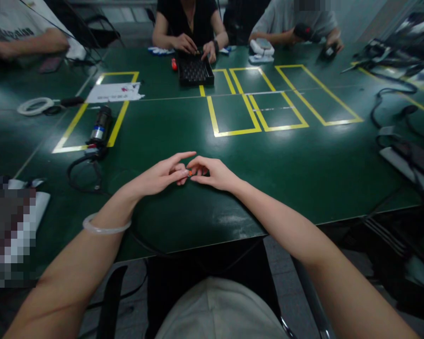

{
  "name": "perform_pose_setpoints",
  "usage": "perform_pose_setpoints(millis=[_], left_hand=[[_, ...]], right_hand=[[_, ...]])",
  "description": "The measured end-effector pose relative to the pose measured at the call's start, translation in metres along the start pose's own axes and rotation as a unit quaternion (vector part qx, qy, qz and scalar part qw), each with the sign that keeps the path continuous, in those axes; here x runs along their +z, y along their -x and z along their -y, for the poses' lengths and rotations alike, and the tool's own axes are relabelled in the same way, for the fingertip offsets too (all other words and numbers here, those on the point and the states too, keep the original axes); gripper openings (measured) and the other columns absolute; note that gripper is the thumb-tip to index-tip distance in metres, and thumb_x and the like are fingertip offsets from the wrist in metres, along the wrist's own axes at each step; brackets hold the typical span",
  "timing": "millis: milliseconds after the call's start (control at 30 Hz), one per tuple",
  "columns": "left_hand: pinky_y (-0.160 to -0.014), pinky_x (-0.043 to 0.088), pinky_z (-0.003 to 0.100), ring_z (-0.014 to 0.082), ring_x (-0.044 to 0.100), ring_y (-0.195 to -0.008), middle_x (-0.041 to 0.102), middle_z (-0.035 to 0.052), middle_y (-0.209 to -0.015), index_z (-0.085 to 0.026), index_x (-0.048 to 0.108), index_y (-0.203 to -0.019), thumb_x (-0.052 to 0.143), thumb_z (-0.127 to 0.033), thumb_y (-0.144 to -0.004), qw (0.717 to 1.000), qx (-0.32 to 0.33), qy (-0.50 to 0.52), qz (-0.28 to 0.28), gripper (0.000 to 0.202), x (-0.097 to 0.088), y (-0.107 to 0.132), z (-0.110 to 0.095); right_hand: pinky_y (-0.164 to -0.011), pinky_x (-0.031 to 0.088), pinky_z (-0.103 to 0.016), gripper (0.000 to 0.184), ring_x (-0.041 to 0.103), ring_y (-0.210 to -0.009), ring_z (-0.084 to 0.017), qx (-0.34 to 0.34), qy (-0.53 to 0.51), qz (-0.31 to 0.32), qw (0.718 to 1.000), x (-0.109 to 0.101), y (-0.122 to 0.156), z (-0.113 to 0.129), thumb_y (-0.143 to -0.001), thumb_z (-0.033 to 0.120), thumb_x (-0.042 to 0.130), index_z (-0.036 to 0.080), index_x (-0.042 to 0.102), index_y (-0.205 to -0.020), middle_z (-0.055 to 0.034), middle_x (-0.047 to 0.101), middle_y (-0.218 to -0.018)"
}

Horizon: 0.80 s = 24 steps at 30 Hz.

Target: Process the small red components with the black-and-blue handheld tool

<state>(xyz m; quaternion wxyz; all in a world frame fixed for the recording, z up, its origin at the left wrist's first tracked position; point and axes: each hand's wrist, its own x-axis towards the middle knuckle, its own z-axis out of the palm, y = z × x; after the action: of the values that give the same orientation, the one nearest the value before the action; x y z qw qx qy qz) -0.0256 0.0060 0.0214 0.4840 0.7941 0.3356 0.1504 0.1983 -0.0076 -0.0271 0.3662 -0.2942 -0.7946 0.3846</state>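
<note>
My left hand (162, 174) and my right hand (212, 173) meet fingertip to fingertip just above the green table (286, 165), near its front edge. Between the pinched fingers of both hands sits a tiny orange-red piece (190, 173), too small to name. My left index finger is stretched out over the pinch. A pale bangle (104, 227) circles my left wrist.
Yellow tape rectangles (268, 101) mark the tabletop. A black tray (194, 70) lies at the far side under another person's hands. A cylindrical tool with a cable (99, 127) lies to the left, with a white sheet (115, 92) and tape roll (35, 106) beyond. Cables and devices (403, 141) crowd the right.
</note>
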Motion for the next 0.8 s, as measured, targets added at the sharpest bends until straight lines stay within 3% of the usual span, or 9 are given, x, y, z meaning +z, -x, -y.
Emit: perform_pose_setpoints(millis=[167,300,433,600,800], left_hand=[[-0.074,0.050,0.028,0.0178,0.063,-0.076,0.063,0.0032,-0.079,-0.012,0.033,-0.158,0.048,-0.049,-0.102,1.000,-0.013,-0.013,-0.007,0.068,0.001,0.000,0.001],[-0.084,0.051,0.034,0.0200,0.064,-0.083,0.069,0.0091,-0.092,-0.011,0.042,-0.154,0.037,-0.052,-0.105,0.998,0.000,-0.025,-0.054,0.064,-0.001,0.000,0.006],[-0.093,0.049,0.036,0.0213,0.063,-0.096,0.066,0.0097,-0.106,-0.016,0.057,-0.142,0.047,-0.044,-0.102,0.984,0.033,-0.121,-0.127,0.050,-0.005,0.000,0.007],[-0.096,0.049,0.038,0.0232,0.061,-0.105,0.061,0.0091,-0.114,-0.024,0.065,-0.132,0.058,-0.037,-0.095,0.954,0.092,-0.245,-0.144,0.040,-0.001,-0.001,-0.001],[-0.093,0.049,0.036,0.0228,0.061,-0.102,0.064,0.0089,-0.110,-0.022,0.071,-0.118,0.056,-0.037,-0.098,0.941,0.104,-0.283,-0.153,0.029,0.004,0.000,-0.003]], right_hand=[[-0.074,0.045,-0.027,0.011,0.057,-0.076,-0.012,-0.007,0.024,0.012,1.000,0.001,-0.001,0.004,-0.090,0.019,0.064,0.017,0.061,-0.100,-0.0006,0.065,-0.089],[-0.074,0.045,-0.027,0.012,0.057,-0.076,-0.012,0.011,0.000,-0.010,1.000,0.000,0.000,0.003,-0.089,0.020,0.062,0.017,0.060,-0.100,-0.0004,0.065,-0.089],[-0.071,0.046,-0.026,0.016,0.057,-0.074,-0.011,0.054,-0.045,-0.060,0.996,-0.002,-0.001,-0.002,-0.087,0.024,0.064,0.017,0.059,-0.102,0.0012,0.064,-0.085],[-0.066,0.049,-0.024,0.020,0.058,-0.070,-0.010,0.111,-0.174,-0.088,0.975,-0.002,-0.005,-0.010,-0.083,0.028,0.071,0.017,0.060,-0.095,0.0020,0.064,-0.081],[-0.061,0.053,-0.021,0.030,0.064,-0.068,-0.009,0.160,-0.328,-0.014,0.931,-0.001,-0.005,-0.009,-0.086,0.042,0.073,0.015,0.063,-0.093,-0.0029,0.072,-0.084]])
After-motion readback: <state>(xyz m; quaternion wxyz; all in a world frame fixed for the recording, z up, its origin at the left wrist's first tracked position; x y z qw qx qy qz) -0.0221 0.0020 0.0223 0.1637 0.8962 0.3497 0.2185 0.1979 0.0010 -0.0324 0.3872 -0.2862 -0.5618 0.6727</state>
